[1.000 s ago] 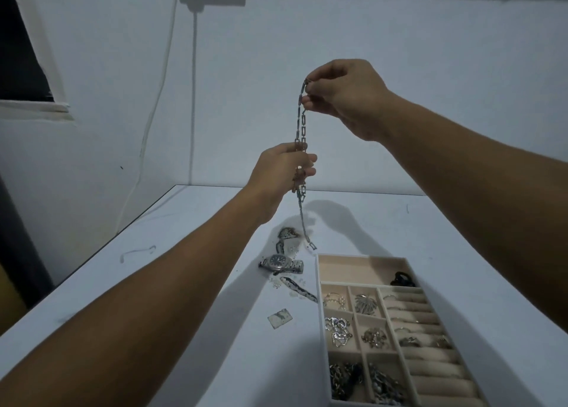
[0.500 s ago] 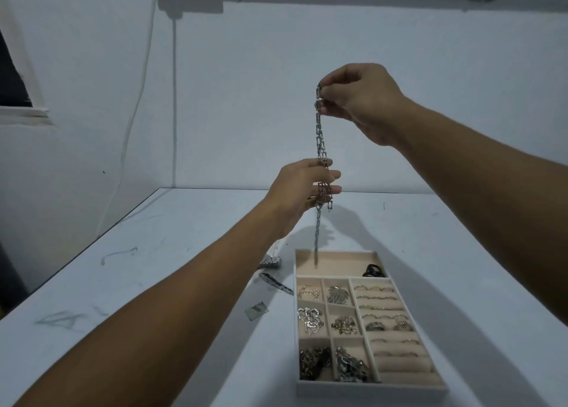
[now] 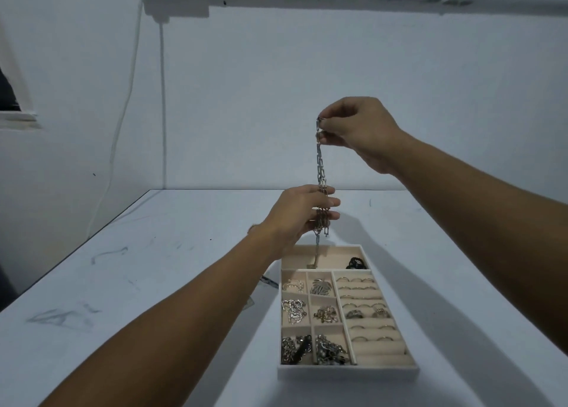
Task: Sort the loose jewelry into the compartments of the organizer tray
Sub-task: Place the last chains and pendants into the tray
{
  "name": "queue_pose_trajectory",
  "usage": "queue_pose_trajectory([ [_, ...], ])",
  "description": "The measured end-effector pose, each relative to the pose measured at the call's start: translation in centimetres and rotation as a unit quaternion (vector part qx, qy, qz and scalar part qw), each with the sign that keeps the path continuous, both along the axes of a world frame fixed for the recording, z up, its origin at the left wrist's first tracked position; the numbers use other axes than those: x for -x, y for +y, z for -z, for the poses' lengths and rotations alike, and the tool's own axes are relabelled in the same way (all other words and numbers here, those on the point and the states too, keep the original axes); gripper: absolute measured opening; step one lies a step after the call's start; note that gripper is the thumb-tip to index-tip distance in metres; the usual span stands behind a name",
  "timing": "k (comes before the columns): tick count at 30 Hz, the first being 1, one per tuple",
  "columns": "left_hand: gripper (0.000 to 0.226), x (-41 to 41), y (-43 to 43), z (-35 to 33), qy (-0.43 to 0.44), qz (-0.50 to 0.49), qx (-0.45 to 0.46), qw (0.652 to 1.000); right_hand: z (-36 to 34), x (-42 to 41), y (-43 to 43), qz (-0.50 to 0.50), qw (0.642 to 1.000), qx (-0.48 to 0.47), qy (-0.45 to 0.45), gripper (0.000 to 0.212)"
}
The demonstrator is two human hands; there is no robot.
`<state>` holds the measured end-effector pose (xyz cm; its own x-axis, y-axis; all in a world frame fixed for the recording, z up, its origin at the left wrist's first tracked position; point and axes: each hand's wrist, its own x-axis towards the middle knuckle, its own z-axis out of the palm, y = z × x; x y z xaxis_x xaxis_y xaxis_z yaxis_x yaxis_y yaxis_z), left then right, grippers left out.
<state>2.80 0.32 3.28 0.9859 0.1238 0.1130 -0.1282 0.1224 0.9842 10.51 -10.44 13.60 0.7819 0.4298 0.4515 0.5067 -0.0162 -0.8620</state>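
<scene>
A silver link chain (image 3: 320, 166) hangs straight down over the organizer tray (image 3: 347, 373). My right hand (image 3: 356, 129) pinches its top end high above the table. My left hand (image 3: 298, 216) holds the chain's middle, with links gathered around the fingers. The chain's lower end (image 3: 314, 260) touches the floor of the wide far compartment, next to a black item (image 3: 356, 263). Small compartments on the tray's left hold earrings, a leaf pendant (image 3: 319, 286) and chains. Ring rolls (image 3: 365, 314) fill its right side.
The tray sits on a white table (image 3: 138, 283) against a pale wall. My left forearm hides most of the loose pieces left of the tray; a dark strip (image 3: 270, 281) shows beside it. A white cable (image 3: 129, 83) hangs down the wall at the left.
Both hands have moved right and down with the chain, from above the loose pieces to above the tray. The chain's lower end now rests in the far compartment.
</scene>
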Motion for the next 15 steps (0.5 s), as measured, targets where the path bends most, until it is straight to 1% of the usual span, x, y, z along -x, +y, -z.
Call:
queue_pose_trajectory([
  [9,0.017,-0.5,0.8,2.2,0.036,-0.022,-0.028,0.999,2.2,0.3,0.6,0.008,0.999,0.049,-0.008,0.008],
  [15,0.013,-0.7,1.2,3.3,0.063,-0.025,-0.02,0.998,3.1,0.5,1.0,0.003,0.998,0.066,-0.012,0.009],
])
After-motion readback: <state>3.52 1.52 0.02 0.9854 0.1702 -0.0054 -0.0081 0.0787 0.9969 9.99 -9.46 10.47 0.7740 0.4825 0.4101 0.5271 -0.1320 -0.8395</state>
